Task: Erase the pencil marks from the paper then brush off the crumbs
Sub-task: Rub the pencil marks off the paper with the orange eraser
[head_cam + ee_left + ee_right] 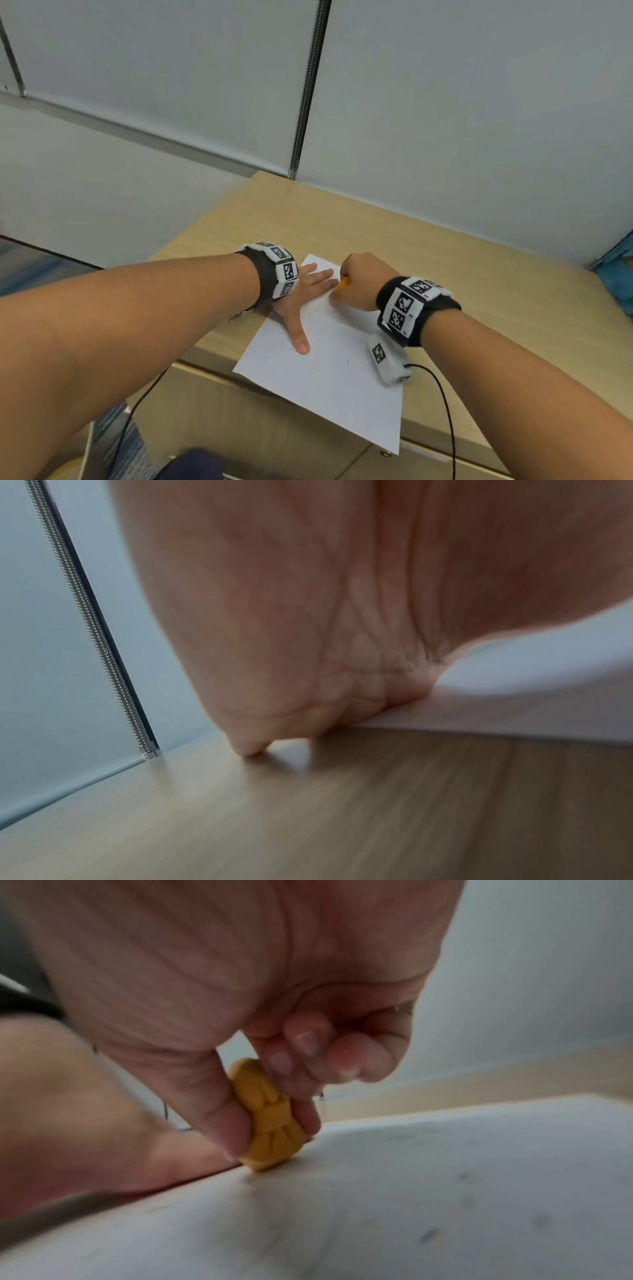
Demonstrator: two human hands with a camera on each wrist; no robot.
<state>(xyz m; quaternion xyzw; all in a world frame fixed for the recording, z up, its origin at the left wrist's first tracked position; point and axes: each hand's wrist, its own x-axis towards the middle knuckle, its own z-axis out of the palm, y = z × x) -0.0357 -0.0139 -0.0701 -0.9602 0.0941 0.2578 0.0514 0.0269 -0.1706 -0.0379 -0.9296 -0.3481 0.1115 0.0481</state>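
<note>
Your desk (445, 260) carries the paper (329, 373), which lies askew with its near corner hanging over the desk's front edge. No brand or readable writing shows anywhere; the wristbands (407, 305) bear only black-and-white square codes, and the paper holds just a few faint, short pencil marks (347, 361) toward its near half.

Your left hand (301, 301) lies flat on the paper's left side, fingers straight and spread, thumb pointing toward you, palm pressing the sheet down and partly over its left edge onto the desk. Your right hand (359, 281) is curled at the paper's far end, just beside the left fingertips; thumb and fingers pinch a yellow eraser (270, 1118), bow-shaped in relief, its lower edge touching the sheet.

From the head view only a sliver of the eraser peeks out under the fist. The left wrist view is mostly blurred palm. Grey specks on the paper in the right wrist view are too blurred to tell marks from crumbs.
</note>
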